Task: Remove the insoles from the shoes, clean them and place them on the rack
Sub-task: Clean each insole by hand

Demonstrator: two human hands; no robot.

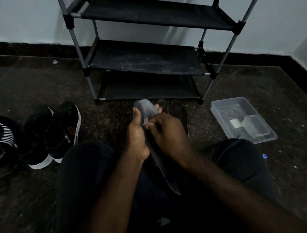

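Left hand [136,135] grips insole [145,108]; right hand [167,131] pinches small wipe [146,123] against it; 2 loose insoles [178,111] on floor before rack [146,63]

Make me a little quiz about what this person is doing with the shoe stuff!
1. True or false: an insole already lies on a shelf of the shoe rack.
2. The left hand grips the grey insole. What does the right hand pinch against it? A) a brush B) a small pale cloth C) a shoelace
3. Count: how many dark insoles lie on the floor just in front of the rack?

Key: 1 false; 2 B; 3 two.
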